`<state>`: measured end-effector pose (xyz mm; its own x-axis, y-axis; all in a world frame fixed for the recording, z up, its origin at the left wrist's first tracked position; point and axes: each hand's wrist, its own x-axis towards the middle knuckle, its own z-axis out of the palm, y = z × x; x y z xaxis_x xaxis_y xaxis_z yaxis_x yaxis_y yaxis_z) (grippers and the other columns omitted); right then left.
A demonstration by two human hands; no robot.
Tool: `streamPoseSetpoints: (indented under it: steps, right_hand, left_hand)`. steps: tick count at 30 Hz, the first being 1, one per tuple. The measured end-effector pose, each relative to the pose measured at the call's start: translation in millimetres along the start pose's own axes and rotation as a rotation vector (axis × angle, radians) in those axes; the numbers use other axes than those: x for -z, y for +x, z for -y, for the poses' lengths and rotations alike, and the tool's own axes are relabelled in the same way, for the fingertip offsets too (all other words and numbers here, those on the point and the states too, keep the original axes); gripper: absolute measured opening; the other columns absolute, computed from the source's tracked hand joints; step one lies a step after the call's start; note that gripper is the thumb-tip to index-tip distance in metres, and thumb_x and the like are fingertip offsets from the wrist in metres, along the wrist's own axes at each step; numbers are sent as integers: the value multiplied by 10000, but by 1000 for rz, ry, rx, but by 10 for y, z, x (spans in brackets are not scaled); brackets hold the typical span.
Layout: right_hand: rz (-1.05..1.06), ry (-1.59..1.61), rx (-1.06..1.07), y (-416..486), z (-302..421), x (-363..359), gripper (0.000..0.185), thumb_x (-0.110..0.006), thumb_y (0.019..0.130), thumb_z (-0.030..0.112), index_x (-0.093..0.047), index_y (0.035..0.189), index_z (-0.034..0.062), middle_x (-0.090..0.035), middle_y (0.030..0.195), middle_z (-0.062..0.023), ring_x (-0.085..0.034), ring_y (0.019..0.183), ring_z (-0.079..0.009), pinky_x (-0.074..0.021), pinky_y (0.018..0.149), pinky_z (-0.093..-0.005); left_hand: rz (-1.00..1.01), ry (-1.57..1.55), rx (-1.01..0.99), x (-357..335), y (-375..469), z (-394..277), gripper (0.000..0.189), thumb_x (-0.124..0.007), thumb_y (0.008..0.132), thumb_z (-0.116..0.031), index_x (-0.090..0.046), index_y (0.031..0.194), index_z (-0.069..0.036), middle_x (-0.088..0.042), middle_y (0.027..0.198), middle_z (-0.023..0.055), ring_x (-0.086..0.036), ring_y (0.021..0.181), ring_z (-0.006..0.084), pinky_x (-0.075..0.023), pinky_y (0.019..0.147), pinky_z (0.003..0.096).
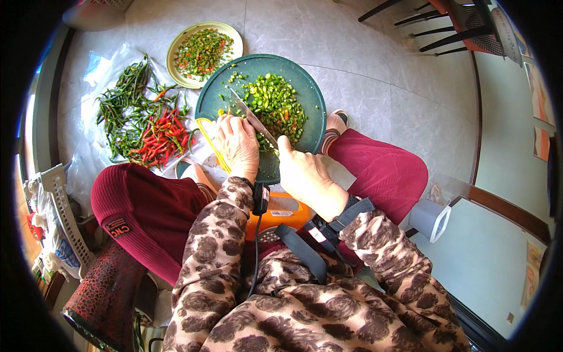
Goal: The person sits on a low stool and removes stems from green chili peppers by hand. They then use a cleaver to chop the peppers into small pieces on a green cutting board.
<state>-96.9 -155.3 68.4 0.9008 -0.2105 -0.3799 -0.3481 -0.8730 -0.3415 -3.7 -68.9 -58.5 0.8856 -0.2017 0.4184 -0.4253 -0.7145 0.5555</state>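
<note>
My right hand [305, 178] grips the handle of a kitchen knife [255, 119], whose blade slants up and left over a round green cutting board [310, 92]. Beside the blade, my left hand [237, 143] bends its fingers down at the board's left part. Small yellow-orange bits [221, 112] show at its fingertips; what lies under the palm is hidden. A yellow-edged flat item [207, 130] sticks out left of that hand. Chopped green chili peppers [275, 99], with a few red pieces, are heaped on the board right of the blade.
Whole green chilies [121, 110] and red chilies [162, 138] lie on a clear plastic sheet [88, 145] at left. Behind the board, a plate [237, 37] holds chopped chilies. An orange container [299, 209] sits between my legs. A chair [462, 26] stands at upper right.
</note>
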Motion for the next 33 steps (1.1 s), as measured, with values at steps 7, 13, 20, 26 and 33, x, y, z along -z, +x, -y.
streamPoseSetpoints:
  steps: [7,13,20,26,33]
  right_hand:
    - [-18,-15,-7,289,-37,-246,392,-485,830,51,-368,1189,-54,-661,730,-236,-675,655,-390,-556,581,-470]
    - [-150,148,-16,408,-194,-336,235,-470,892,101,-380,1086,4,-648,717,-252,-655,659,-424,-543,593,-502]
    - [-21,21,29,-42,-59,-141,435,-509,822,45,-366,1212,-84,-647,694,-243,-670,620,-387,-552,553,-473]
    - [-30,-33,20,131,18,-224,412,-508,826,56,-383,1196,-74,-664,712,-219,-679,616,-356,-561,555,-440]
    - [-133,107,9,385,-193,-469,320,-466,864,79,-363,1156,-4,-651,724,-246,-659,660,-416,-540,592,-500]
  left_hand:
    - [0,9,-19,-21,-1,14,101,-611,868,-112,-548,917,-51,-562,1015,152,-506,1098,353,-378,982,459]
    - [2,-18,-16,-21,-9,-3,97,-591,883,-104,-540,939,-42,-555,1024,161,-505,1091,357,-381,974,455]
    - [38,-51,44,-35,-27,26,126,-543,919,-141,-542,972,-27,-564,1058,183,-496,1130,366,-359,998,481]
    - [21,30,9,-34,-21,25,109,-555,910,-118,-534,959,-22,-561,1049,190,-503,1088,367,-381,973,454]
    - [10,41,-15,-48,-43,31,114,-565,902,-110,-528,962,-21,-555,1031,189,-506,1067,371,-390,955,459]
